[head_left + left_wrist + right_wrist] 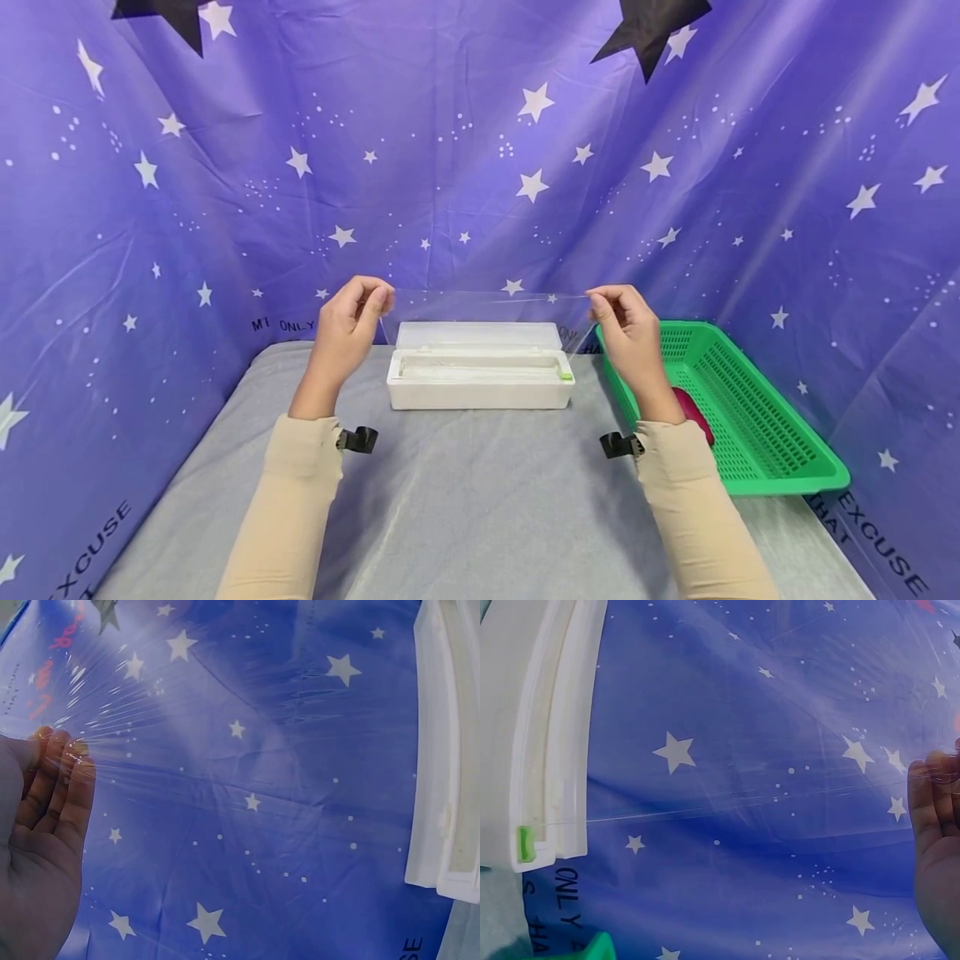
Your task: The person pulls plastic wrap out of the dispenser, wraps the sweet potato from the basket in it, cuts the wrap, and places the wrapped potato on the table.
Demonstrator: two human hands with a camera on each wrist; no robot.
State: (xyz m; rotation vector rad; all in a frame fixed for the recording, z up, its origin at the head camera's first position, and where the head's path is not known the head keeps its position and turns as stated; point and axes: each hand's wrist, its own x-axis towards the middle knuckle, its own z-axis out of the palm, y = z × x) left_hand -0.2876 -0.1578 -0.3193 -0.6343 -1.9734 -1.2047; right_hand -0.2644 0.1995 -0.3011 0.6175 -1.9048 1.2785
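A sheet of clear plastic wrap (pixel 480 304) is stretched between my two hands, above a white wrap dispenser box (pixel 480 394). My left hand (pixel 351 321) pinches one upper corner; in the left wrist view, creases in the film fan out from the fingertips. The opposite corner is pinched by my right hand (pixel 628 329). From both corners the film slopes down to the dispenser, whose lid (pixel 478 335) stands raised at the back. A small green slider (pixel 566 377) sits at the dispenser's right end, also visible in the right wrist view.
To the right stands a green plastic basket (pixel 780 486) with a dark red item (pixel 693 414) inside, partly hidden by my right wrist. Grey cloth (pixel 480 500) covers the table. A purple star-printed curtain (pixel 450 167) hangs behind and along both sides.
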